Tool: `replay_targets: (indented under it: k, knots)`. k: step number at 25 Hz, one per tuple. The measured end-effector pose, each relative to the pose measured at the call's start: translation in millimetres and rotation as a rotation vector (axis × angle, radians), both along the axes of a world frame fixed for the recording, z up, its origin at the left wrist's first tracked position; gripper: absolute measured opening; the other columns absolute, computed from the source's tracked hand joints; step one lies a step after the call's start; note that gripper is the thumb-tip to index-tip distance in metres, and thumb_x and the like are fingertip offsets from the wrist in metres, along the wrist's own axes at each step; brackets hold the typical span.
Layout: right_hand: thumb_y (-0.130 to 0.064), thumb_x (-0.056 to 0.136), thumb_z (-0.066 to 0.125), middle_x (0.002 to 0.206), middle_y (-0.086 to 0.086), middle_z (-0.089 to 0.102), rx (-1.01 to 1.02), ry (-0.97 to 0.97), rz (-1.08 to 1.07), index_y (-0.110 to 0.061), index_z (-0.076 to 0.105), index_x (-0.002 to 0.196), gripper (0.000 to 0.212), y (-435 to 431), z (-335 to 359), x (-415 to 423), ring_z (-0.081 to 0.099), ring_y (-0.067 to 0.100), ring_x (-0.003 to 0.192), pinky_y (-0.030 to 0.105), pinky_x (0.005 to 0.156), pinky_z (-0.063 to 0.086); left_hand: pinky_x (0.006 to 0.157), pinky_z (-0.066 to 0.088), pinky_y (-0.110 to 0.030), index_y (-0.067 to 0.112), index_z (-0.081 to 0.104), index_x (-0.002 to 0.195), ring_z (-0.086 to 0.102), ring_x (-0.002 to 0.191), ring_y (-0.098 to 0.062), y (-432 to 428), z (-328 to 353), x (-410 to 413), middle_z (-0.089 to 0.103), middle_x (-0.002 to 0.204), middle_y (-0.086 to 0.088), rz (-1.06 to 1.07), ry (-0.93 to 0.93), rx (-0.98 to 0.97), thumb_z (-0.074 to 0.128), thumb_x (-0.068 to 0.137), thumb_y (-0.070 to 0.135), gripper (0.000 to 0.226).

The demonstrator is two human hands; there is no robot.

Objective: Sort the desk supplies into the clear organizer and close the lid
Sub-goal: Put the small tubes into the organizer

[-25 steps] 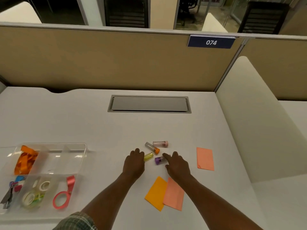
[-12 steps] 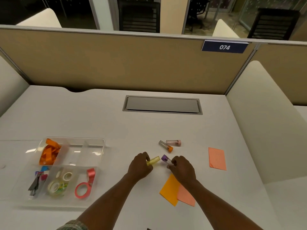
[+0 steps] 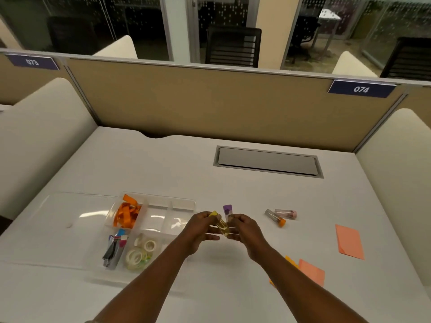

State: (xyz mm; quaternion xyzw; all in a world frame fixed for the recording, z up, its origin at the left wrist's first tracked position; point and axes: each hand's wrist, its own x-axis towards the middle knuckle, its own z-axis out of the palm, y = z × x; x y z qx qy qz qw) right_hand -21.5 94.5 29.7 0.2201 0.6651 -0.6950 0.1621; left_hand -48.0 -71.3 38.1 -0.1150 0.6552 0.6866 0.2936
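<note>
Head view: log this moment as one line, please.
left hand: holds yellow-capped tube | right hand: holds purple-capped tube | on desk: orange-capped tube, pink-capped tube | organizer: lid open

- My left grip (image 3: 200, 229) pinches the yellow-capped tube (image 3: 219, 223) by the clear organizer's (image 3: 161, 202) right edge.
- My right grip (image 3: 247, 231) pinches the purple-capped tube (image 3: 227, 210), slightly farther right.
- The orange-capped tube (image 3: 275, 217) lies well right of the organizer.

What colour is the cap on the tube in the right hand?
Purple cap; right hand holds that tube; head view.
</note>
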Motion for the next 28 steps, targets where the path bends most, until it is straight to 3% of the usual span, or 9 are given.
replay_targets:
  k: [5,11,16,20,22,25,28]
  knots:
    - [-0.018,0.088,0.060,0.091,0.008,0.077,0.063,0.061,0.240,-0.039,0.053,0.124,0.042,-65,12,-18,0.074,0.027,0.086,0.033,0.073,0.061,0.067,0.057,-0.038,0.008,0.064,0.105,0.068,0.073,-0.030,-54,13,-10,0.068,0.086,-0.018,0.047,0.012,-0.091,0.057,0.092,0.024,0.022]
    - [-0.027,0.091,0.063,0.104,0.009,0.068,0.227,0.104,0.340,-0.027,0.052,0.124,0.035,-123,8,-42,0.073,0.027,0.084,0.034,0.073,0.062,0.073,0.058,-0.041,0.014,0.061,0.109,0.071,0.076,-0.026,-104,6,-34,0.072,0.093,-0.014,0.004,0.048,-0.265,0.055,0.093,0.027,0.022]
    - [-0.031,0.093,0.053,0.114,0.005,0.064,0.255,0.000,0.263,-0.030,0.053,0.122,0.028,-151,0,-60,0.069,0.023,0.095,0.034,0.073,0.062,0.072,0.058,-0.038,0.015,0.051,0.122,0.068,0.088,-0.027,-110,0,-53,0.066,0.105,-0.010,0.065,-0.076,-0.251,0.042,0.098,0.040,0.036]
    - [-0.034,0.096,0.046,0.120,0.004,0.061,0.192,-0.154,0.199,-0.031,0.052,0.125,0.030,-158,-7,-71,0.064,0.023,0.104,0.042,0.088,0.058,0.087,0.051,-0.044,0.018,0.051,0.125,0.062,0.099,-0.029,-105,-6,-64,0.063,0.113,-0.008,0.030,-0.216,-0.240,0.035,0.092,0.066,0.060]
    - [-0.033,0.097,0.042,0.118,0.006,0.063,0.147,-0.221,0.168,-0.029,0.055,0.116,0.024,-161,-9,-75,0.064,0.026,0.104,0.044,0.092,0.056,0.096,0.044,-0.050,0.016,0.048,0.131,0.058,0.110,-0.033,-104,-11,-68,0.059,0.125,-0.014,0.006,-0.266,-0.243,0.031,0.088,0.073,0.074]
    - [-0.033,0.100,0.035,0.104,0.008,0.067,0.102,-0.294,0.125,-0.020,0.060,0.099,0.028,-165,-9,-79,0.064,0.025,0.097,0.045,0.097,0.052,0.105,0.033,-0.054,0.013,0.045,0.137,0.049,0.125,-0.037,-101,-14,-70,0.052,0.137,-0.016,-0.012,-0.320,-0.227,0.027,0.084,0.079,0.086]
    - [-0.036,0.103,0.031,0.088,0.000,0.061,0.085,-0.322,0.109,-0.022,0.057,0.087,0.033,-169,-8,-80,0.057,0.019,0.086,0.044,0.103,0.044,0.112,0.027,-0.055,0.013,0.041,0.142,0.040,0.134,-0.037,-96,-13,-69,0.046,0.145,-0.014,-0.027,-0.351,-0.223,0.023,0.082,0.080,0.092]
